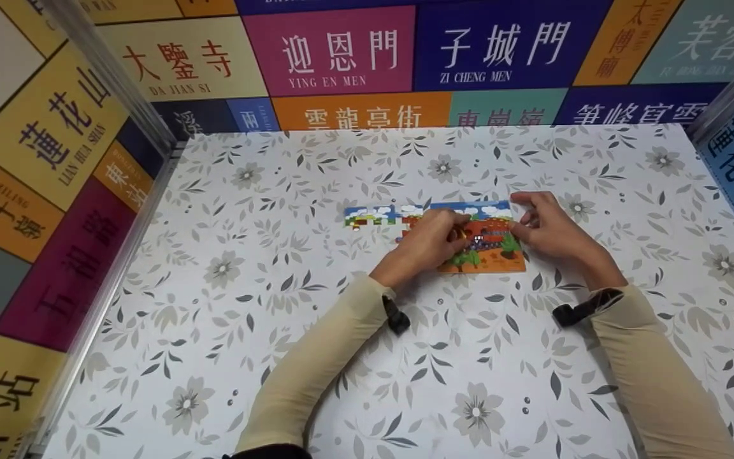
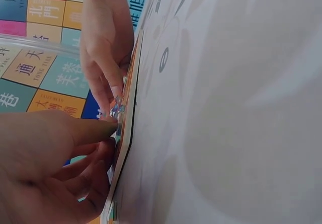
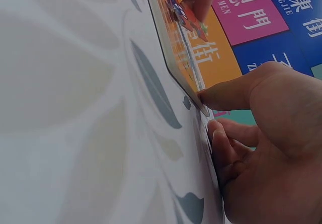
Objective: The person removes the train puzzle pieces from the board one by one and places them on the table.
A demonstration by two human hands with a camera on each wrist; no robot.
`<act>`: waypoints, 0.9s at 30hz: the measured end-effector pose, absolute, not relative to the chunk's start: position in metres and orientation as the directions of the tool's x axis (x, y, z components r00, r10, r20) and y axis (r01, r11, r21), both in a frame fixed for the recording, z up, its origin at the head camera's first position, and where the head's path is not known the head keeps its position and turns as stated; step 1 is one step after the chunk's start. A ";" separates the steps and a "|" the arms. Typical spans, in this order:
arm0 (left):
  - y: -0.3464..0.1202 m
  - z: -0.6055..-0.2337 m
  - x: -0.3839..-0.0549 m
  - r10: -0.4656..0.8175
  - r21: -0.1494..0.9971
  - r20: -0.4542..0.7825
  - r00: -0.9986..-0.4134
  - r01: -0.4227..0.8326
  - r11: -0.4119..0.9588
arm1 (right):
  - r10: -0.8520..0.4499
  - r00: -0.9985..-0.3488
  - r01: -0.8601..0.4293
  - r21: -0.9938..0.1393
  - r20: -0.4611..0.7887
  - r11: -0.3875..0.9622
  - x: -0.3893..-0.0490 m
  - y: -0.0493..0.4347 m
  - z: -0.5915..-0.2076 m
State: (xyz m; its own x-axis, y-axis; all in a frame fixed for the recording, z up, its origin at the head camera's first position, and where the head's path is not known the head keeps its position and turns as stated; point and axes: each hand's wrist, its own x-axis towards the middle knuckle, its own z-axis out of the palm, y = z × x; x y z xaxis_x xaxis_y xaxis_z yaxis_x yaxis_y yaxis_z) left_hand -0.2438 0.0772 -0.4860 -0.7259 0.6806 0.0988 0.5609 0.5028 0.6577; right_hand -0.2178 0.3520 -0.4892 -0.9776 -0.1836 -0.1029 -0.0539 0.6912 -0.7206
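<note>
A colourful jigsaw puzzle [image 1: 491,261] with a blue sky strip, red middle and orange ground lies on the table. My left hand [image 1: 427,239] is over its left part, thumb and fingertips pinching a small red puzzle piece [image 3: 193,21], which is tilted up from the surface in the right wrist view. The palm and back of the hand hide part of the picture. My right hand [image 1: 548,223] is at the right edge; its thumb [image 3: 226,95] touches the corner of the thin puzzle board [image 3: 171,65], the other fingers loosely bent beside it.
A strip of joined sky-and-cloud pieces [image 1: 370,215] with a jagged lower edge extends left of the puzzle. Underneath is a white table [image 1: 278,331] with a grey leaf-and-flower print. Panels with coloured sign blocks [image 1: 341,51] stand along the back and sides.
</note>
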 end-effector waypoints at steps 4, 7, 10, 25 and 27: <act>0.076 -0.486 -0.243 0.692 0.619 0.123 -0.712 0.600 0.507 | -0.197 -0.976 -0.075 -0.719 -0.087 0.691 -0.218 0.353 -0.490; 0.076 -0.485 -0.243 0.694 0.608 0.109 -0.712 0.600 0.520 | -0.206 -0.975 -0.086 -0.720 -0.080 0.689 -0.219 0.353 -0.490; 0.076 -0.484 -0.242 0.688 0.604 0.087 -0.720 0.588 0.538 | -0.204 -0.975 -0.082 -0.720 -0.084 0.689 -0.218 0.353 -0.490; 0.079 -0.483 -0.240 0.638 0.662 0.083 -0.765 0.521 0.538 | -0.198 -0.974 -0.060 -0.708 -0.114 0.703 -0.218 0.353 -0.489; 0.079 -0.483 -0.239 0.635 0.659 0.100 -0.766 0.529 0.535 | -0.201 -0.973 -0.065 -0.712 -0.109 0.700 -0.218 0.353 -0.489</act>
State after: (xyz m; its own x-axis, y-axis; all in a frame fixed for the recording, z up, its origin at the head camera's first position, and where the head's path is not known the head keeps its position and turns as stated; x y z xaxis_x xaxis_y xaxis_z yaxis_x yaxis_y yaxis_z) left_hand -0.2393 0.0795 -0.4831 -0.7660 0.6350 0.0999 0.5291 0.5345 0.6590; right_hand -0.2181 0.3531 -0.4889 -0.9734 -0.2011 -0.1094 -0.0645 0.6996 -0.7117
